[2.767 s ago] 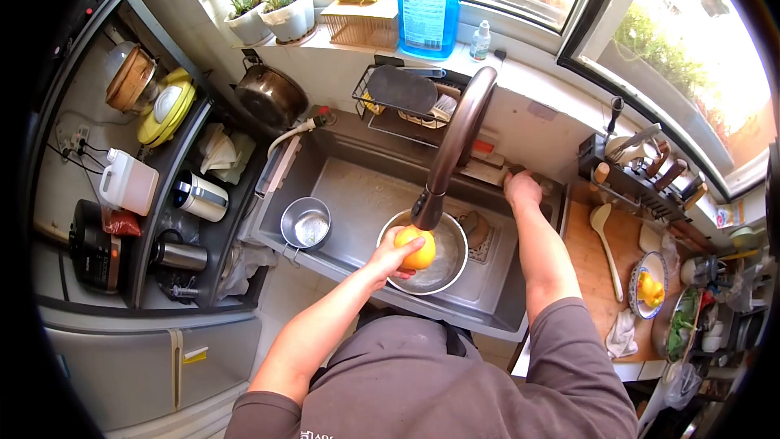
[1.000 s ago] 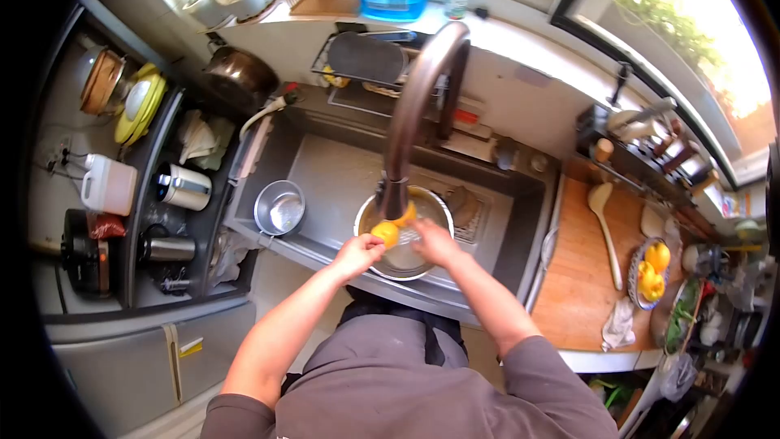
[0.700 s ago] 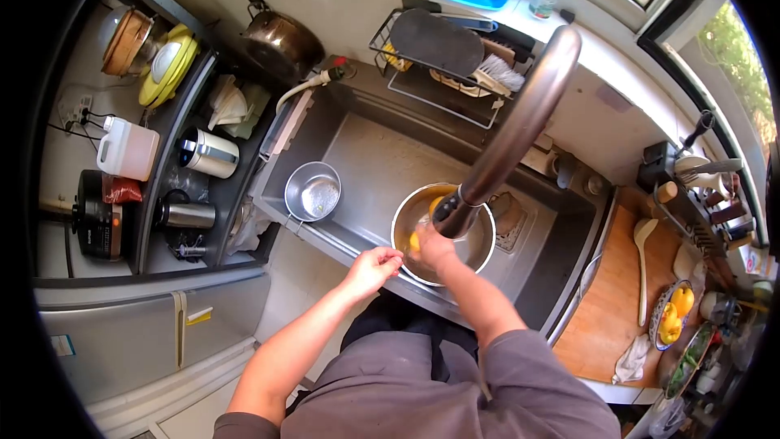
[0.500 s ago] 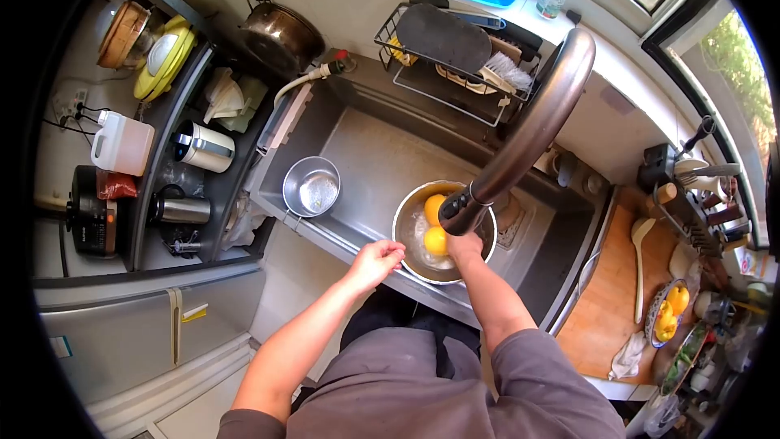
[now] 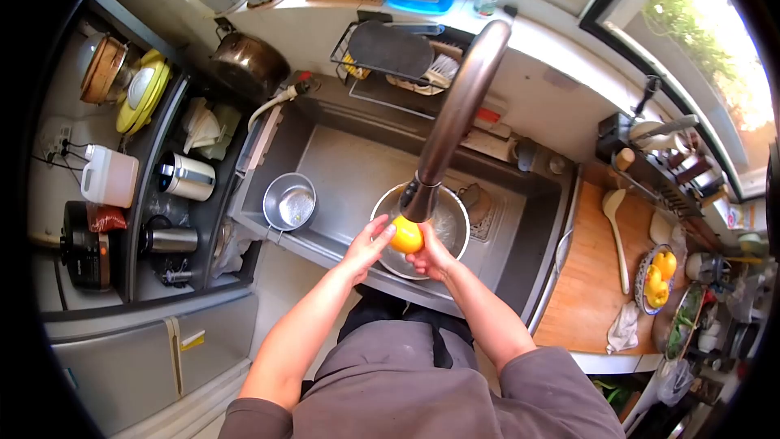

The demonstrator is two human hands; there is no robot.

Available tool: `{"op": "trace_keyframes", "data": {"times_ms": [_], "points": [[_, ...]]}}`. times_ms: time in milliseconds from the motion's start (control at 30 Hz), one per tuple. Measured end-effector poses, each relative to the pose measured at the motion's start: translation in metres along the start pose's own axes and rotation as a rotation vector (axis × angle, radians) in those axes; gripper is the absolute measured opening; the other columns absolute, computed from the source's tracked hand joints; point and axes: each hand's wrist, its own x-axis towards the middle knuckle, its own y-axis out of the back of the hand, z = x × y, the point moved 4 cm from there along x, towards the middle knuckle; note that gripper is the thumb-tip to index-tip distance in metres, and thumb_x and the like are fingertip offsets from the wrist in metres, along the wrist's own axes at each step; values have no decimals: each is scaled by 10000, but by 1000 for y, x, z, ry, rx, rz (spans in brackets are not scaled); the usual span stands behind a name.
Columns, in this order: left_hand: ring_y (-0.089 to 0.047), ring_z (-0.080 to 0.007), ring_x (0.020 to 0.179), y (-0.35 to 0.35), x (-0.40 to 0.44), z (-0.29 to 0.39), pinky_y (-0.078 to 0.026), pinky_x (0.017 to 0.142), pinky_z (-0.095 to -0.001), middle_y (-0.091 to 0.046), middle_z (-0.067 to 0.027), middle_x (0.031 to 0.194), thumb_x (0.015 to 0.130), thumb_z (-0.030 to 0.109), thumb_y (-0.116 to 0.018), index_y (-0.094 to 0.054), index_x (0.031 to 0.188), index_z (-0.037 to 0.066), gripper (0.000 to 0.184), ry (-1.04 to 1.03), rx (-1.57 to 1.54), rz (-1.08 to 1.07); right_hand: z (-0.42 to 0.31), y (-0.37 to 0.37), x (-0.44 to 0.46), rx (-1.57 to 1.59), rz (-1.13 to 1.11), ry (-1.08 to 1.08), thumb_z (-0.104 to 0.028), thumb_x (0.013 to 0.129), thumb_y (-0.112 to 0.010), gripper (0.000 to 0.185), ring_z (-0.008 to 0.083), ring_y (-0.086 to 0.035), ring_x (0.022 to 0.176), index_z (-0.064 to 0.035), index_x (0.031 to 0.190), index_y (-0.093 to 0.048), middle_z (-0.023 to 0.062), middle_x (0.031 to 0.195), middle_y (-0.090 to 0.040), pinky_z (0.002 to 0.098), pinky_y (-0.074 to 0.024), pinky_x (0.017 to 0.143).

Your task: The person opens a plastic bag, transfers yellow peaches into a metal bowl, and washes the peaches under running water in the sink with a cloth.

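Over the round metal bowl [image 5: 461, 248] in the sink, my two hands have a smooth, round yellow-orange fruit [image 5: 407, 235] between them. My left hand [image 5: 367, 248] grips its left side, with the thumb near the top. Fingers of my right hand [image 5: 433, 257] curl around it from the lower right. Directly above the fruit is the head of the dark bronze faucet [image 5: 420, 202], which hides part of the bowl. Water shows in the bowl, and no second fruit can be made out there.
A small metal pot [image 5: 290, 202] stands at the left of the sink [image 5: 349, 154]. On the right, a wooden board [image 5: 581, 276] carries a long spoon [image 5: 617, 240], a patterned bowl [image 5: 642, 293] of yellow fruit and a cloth [image 5: 623, 329]. A wire rack [image 5: 390, 102] hangs behind.
My right hand has come up out of the bowl with one yellow-orange fruit. My left hand has moved in from the rim to hold it too. The view has shifted.
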Motion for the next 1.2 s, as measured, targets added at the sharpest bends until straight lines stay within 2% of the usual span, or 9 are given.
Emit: {"op": "trace_keyframes", "data": {"times_ms": [133, 200, 267, 433, 633, 833, 1067, 1133, 1200], "points": [[-560, -170, 929, -27, -4, 35, -470, 765, -349, -573, -44, 1011, 837, 421, -577, -497, 1114, 118, 418, 116, -563, -345, -18, -29, -44, 91, -338, -133, -781, 768, -138, 787, 73, -279, 359, -98, 941, -490, -8, 509, -394, 199, -261, 355], [-568, -166, 906, -38, -4, 39, -474, 762, -337, -579, -42, 987, 849, 390, -566, -508, 1096, 109, 379, 9, -556, -233, -21, -33, -53, 78, -407, -125, -780, 770, -138, 810, 86, -366, 380, -86, 979, -498, 14, 540, -442, 199, -322, 369], [-565, -139, 883, -38, -1, 41, -465, 762, -289, -585, -46, 969, 892, 294, -511, -538, 1057, 84, 268, -104, -520, -24, -33, -23, -53, -229, 259, 189, -721, 810, -271, 747, 163, -548, 544, -83, 1149, -463, 91, 749, -569, 277, -474, 461], [-527, -145, 886, -45, 15, 35, -416, 800, -281, -584, -78, 959, 928, 246, -429, -552, 1047, -4, 303, -396, -197, 251, -43, -50, -64, -69, 555, 800, -475, 869, -482, 521, 203, -601, 651, -66, 1187, -437, 117, 935, -579, 339, -538, 510], [-473, -141, 1067, -52, -21, 59, -360, 930, -282, -550, -77, 1112, 941, 227, -435, -504, 1186, 23, 326, -415, -176, -161, -44, -37, -80, 162, 321, 359, -584, 861, -346, 548, 184, -555, 444, -87, 1032, -503, 85, 696, -570, 225, -426, 324], [-407, -203, 1175, -56, -49, 83, -314, 1007, -325, -401, -90, 1284, 644, 144, -788, -268, 1356, 70, 884, -368, -64, -470, -42, -33, -82, 320, 27, 123, -618, 854, -286, 552, 123, -437, 352, -120, 914, -516, 14, 534, -473, 177, -310, 274], [-555, -140, 924, -48, -35, 76, -446, 831, -270, -581, -54, 1005, 707, 236, -763, -522, 1094, 41, 496, -489, -56, -132, -39, -46, -72, 83, 175, 352, -644, 854, -292, 644, 203, -580, 545, -84, 1121, -465, 113, 782, -571, 261, -501, 426], [-558, -133, 902, -48, -34, 77, -450, 800, -268, -589, -49, 990, 732, 239, -742, -535, 1063, 41, 437, -449, -162, -100, -46, -45, -73, -197, 343, 906, -592, 872, -352, 613, 235, -610, 625, -81, 1204, -414, 151, 836, -575, 295, -525, 460], [-559, -133, 818, -51, -30, 76, -454, 711, -283, -591, -51, 941, 824, 286, -643, -563, 979, 46, 297, -424, -250, -26, -47, -48, -82, -238, 360, 921, -565, 879, -374, 588, 218, -608, 613, -83, 1214, -400, 144, 833, -575, 291, -514, 449]]}}
